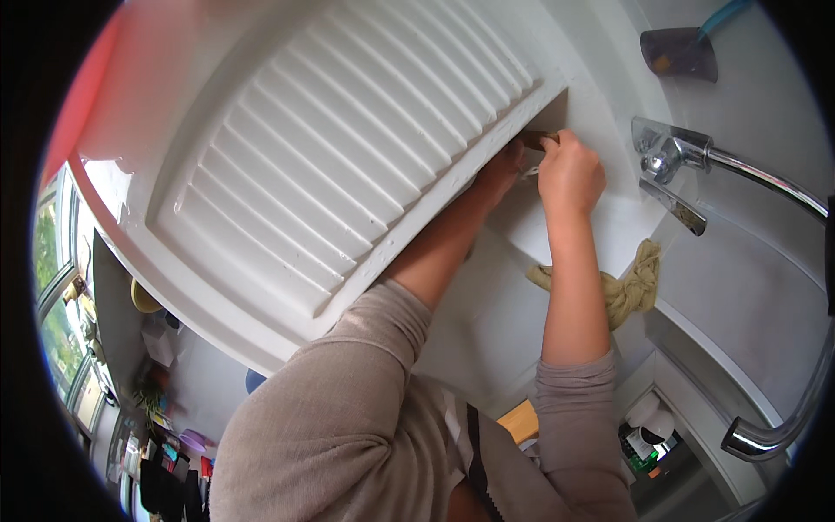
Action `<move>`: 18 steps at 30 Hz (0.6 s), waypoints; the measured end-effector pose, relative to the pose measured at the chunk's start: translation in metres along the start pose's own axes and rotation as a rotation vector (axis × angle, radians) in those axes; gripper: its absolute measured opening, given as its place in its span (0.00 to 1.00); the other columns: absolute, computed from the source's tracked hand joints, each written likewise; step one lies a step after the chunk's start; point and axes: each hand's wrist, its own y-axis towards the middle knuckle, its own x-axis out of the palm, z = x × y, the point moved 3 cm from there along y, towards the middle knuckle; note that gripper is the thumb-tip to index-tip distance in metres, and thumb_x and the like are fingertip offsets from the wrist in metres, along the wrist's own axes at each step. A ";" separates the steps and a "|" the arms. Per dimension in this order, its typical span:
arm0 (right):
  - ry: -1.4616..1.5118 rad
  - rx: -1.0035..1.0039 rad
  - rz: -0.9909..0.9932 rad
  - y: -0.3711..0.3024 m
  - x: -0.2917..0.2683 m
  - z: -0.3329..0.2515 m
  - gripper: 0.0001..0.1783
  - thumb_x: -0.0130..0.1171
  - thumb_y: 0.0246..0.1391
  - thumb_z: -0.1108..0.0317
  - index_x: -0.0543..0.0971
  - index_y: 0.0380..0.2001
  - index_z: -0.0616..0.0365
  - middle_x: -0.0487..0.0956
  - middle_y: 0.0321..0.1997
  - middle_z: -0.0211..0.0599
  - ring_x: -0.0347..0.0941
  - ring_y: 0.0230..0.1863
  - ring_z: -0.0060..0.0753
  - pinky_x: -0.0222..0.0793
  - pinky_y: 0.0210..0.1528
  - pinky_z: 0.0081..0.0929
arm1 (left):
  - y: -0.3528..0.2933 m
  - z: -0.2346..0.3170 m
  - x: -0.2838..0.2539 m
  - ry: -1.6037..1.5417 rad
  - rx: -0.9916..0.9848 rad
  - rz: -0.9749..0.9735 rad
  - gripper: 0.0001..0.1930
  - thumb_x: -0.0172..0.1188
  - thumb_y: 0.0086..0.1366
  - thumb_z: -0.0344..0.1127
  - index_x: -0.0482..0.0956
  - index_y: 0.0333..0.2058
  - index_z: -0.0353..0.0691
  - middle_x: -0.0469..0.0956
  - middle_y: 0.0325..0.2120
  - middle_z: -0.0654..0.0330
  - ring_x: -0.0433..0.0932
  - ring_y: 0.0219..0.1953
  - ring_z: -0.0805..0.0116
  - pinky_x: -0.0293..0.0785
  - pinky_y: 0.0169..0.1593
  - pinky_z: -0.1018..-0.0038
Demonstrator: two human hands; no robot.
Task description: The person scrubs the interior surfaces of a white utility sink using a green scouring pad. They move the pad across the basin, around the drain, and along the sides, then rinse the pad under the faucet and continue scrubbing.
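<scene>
Both arms reach down into a white laundry sink [487,322]. My right hand [571,174] is closed, its thumb and fingers pinched on a small brownish strip [541,139] whose kind I cannot make out. Close beside it, my left hand [504,170] is lower, partly behind the washboard's edge, and its fingers are mostly hidden. A thin whitish bit [531,172] shows between the two hands. A twisted olive-green cloth [637,285] lies on the sink's right side, passing behind my right forearm.
A ribbed white washboard [348,148] slopes along the left. On the right stand a chrome tap [670,152] and a curved chrome spout [757,439]. A dark cup [678,54] is at the upper right. Bottles [644,448] stand in an opening below right.
</scene>
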 end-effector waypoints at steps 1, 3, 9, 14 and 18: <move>0.017 -0.017 -0.012 -0.001 -0.009 -0.003 0.11 0.58 0.55 0.57 0.79 0.29 0.52 0.81 0.25 0.44 0.79 0.29 0.52 0.73 0.32 0.46 | -0.003 0.003 0.002 -0.097 0.010 0.029 0.19 0.47 0.70 0.44 0.78 0.31 0.33 0.79 0.25 0.59 0.77 0.27 0.73 0.72 0.33 0.70; 0.151 0.078 0.030 -0.005 -0.029 0.006 0.12 0.59 0.54 0.57 0.82 0.32 0.54 0.81 0.27 0.48 0.78 0.32 0.55 0.72 0.35 0.47 | -0.025 0.034 0.016 -0.066 -0.008 0.061 0.18 0.48 0.69 0.41 0.76 0.28 0.33 0.77 0.21 0.59 0.76 0.25 0.70 0.73 0.33 0.71; -0.009 0.050 -0.013 0.000 -0.004 0.007 0.11 0.58 0.55 0.58 0.79 0.27 0.54 0.81 0.26 0.46 0.79 0.30 0.51 0.73 0.32 0.46 | -0.006 0.014 0.001 0.296 0.175 -0.010 0.06 0.51 0.64 0.30 0.69 0.35 0.31 0.69 0.22 0.57 0.72 0.25 0.68 0.72 0.28 0.70; 0.058 0.090 0.014 -0.003 0.000 0.017 0.11 0.58 0.55 0.57 0.80 0.28 0.53 0.81 0.26 0.45 0.79 0.31 0.52 0.73 0.33 0.45 | -0.011 0.018 0.008 0.298 0.142 0.113 0.10 0.50 0.66 0.34 0.74 0.35 0.32 0.75 0.24 0.52 0.78 0.28 0.61 0.72 0.31 0.67; -0.003 0.080 -0.003 -0.004 0.005 0.007 0.12 0.58 0.55 0.56 0.80 0.28 0.52 0.81 0.25 0.44 0.79 0.30 0.52 0.73 0.33 0.45 | -0.004 -0.001 0.002 0.299 0.158 0.081 0.17 0.49 0.68 0.40 0.79 0.30 0.33 0.79 0.23 0.49 0.81 0.27 0.57 0.74 0.33 0.62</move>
